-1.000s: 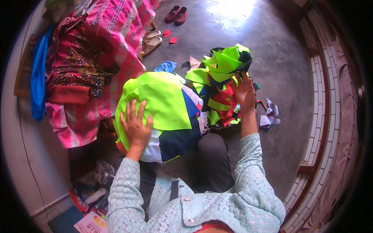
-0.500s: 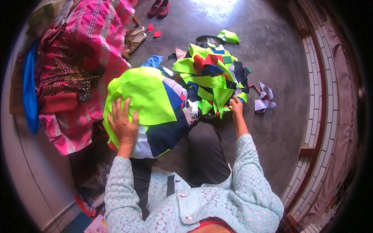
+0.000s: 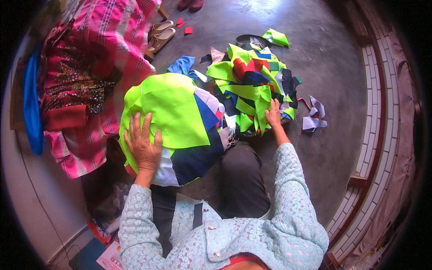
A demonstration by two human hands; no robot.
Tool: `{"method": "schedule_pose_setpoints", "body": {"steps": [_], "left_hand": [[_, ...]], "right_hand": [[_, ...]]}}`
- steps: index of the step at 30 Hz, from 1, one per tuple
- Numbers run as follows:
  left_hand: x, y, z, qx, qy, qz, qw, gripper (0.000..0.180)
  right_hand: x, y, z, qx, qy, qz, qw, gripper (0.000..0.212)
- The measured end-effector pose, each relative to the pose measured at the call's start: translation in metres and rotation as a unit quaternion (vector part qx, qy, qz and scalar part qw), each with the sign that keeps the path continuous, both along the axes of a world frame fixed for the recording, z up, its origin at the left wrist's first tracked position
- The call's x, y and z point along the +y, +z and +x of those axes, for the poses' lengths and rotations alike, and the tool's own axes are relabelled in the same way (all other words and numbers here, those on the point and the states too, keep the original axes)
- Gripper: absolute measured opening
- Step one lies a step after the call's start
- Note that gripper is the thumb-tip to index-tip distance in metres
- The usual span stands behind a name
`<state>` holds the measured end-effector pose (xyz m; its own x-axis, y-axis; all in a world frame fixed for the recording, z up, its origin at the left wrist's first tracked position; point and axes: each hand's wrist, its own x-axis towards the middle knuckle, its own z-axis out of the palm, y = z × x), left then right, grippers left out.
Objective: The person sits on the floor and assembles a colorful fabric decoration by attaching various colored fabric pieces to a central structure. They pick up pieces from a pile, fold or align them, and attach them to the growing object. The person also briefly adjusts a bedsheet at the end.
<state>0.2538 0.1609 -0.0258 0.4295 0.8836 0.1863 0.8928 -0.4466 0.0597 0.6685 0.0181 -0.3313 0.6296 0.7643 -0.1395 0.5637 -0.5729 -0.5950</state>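
Note:
My left hand (image 3: 145, 146) lies flat with fingers spread on a neon yellow-green cloth piece (image 3: 175, 112). That piece covers the top of a rounded bundle of fabric, with navy cloth (image 3: 193, 159) and white cloth (image 3: 165, 171) showing at its near side. To the right is a heaped pile of fabric scraps (image 3: 245, 92) in neon green, red, blue, white and black. My right hand (image 3: 273, 114) reaches to the pile's near right edge, its fingers stretched out against the scraps beside a hanging neon strip (image 3: 262, 110). No cloth is visibly gripped in it.
A pink checked cloth (image 3: 121, 49) drapes at the left, beside beige shoes (image 3: 161, 38). White-grey scraps (image 3: 313, 119) lie on the dark floor right of the pile, and a folded neon piece (image 3: 276, 38) lies beyond it. My knee (image 3: 240, 171) is close to the bundle.
My right hand has moved slightly farther forward onto the scraps, with its fingers straighter. My left hand stays flat on the bundle. The whole view has shifted a little.

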Motion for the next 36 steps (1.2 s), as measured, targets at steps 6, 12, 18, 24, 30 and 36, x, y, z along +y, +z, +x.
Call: {"method": "schedule_pose_setpoints", "body": {"steps": [6, 12, 18, 24, 30, 36], "left_hand": [[0.0, 0.003, 0.0, 0.001, -0.002, -0.008, 1.0, 0.054], [-0.002, 0.005, 0.001, -0.004, 0.0, -0.013, 1.0, 0.054], [-0.004, -0.002, -0.001, -0.01, 0.006, 0.011, 1.0, 0.052], [-0.001, 0.002, 0.004, -0.069, -0.003, 0.04, 0.997, 0.048], [-0.005, -0.013, -0.017, -0.117, 0.015, 0.083, 0.99, 0.05], [-0.006, -0.028, -0.01, -0.145, 0.022, 0.066, 0.987, 0.053]], "right_hand": [[0.008, -0.001, 0.009, -0.139, 0.084, -0.076, 0.984, 0.035], [-0.003, 0.03, 0.015, -0.132, 0.032, -0.026, 0.99, 0.014], [-0.011, 0.1, 0.02, -0.018, -0.039, 0.147, 0.988, 0.029], [-0.033, 0.198, -0.019, 0.058, -0.072, 0.287, 0.953, 0.03], [-0.044, 0.298, -0.159, 0.154, -0.071, 0.375, 0.911, 0.029], [-0.05, 0.3, -0.224, 0.359, 0.078, 0.381, 0.849, 0.024]]}}
